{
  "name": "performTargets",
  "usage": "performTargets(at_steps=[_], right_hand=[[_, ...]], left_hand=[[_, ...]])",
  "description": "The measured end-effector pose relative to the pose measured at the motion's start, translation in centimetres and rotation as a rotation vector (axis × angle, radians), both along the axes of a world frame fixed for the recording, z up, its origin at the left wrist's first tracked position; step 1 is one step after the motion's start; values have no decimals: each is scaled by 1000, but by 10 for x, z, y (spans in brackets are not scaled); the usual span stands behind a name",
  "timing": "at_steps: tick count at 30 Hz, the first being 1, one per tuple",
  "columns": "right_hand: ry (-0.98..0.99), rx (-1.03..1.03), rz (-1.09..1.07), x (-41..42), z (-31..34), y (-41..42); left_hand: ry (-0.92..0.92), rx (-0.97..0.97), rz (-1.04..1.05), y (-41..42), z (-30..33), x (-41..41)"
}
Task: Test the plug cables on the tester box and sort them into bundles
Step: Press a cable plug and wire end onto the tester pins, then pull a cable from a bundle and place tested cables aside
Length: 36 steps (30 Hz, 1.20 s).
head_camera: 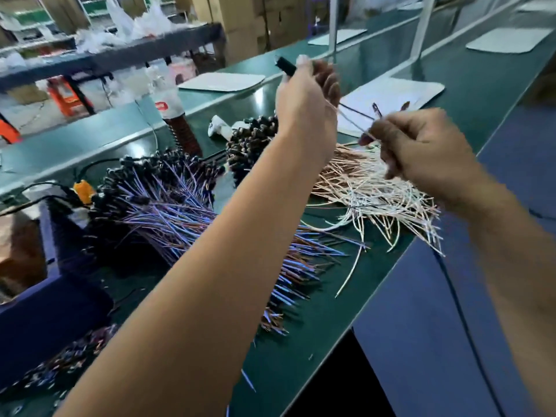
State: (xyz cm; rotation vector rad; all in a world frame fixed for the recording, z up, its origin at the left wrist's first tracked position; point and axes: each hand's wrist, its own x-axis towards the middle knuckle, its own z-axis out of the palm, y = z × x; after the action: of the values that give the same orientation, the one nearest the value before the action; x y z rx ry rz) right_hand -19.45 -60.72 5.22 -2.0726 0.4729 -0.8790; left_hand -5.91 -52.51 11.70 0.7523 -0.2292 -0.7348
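gripping a plug cable (352, 121) above the bench (469, 94): left hand (307, 94) raised holds its black plug, right hand (421, 145) pinches its wire; no legible writing.

We work at a long green bench (346, 302). On it lie a heap of blue-wired plug cables (168, 206), a heap of white and copper-wired cables (370, 188), and pale mats (222, 81).
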Motion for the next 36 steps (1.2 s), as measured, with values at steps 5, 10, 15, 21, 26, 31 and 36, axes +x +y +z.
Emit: performTargets(at_steps=[5,10,15,21,26,31,36], right_hand=[[87,-286,-121,-10,33,-14],[86,-530,-304,-7,55,-34],[387,-559,-347,48,3,-49],[982,-519,-161,96,-64,-47],[991,-519,-158,94,-64,-50],[539,-487,-286,94,-51,-12],[146,-560,-78,104,-30,93]], left_hand=[[-289,297,77,6,0,19],[-372,382,24,2,-10,38],[-28,401,23,-13,-40,47],[39,402,34,-16,-55,36],[41,376,79,9,-53,33],[22,339,-31,64,-56,21],[-61,344,43,141,-55,17]])
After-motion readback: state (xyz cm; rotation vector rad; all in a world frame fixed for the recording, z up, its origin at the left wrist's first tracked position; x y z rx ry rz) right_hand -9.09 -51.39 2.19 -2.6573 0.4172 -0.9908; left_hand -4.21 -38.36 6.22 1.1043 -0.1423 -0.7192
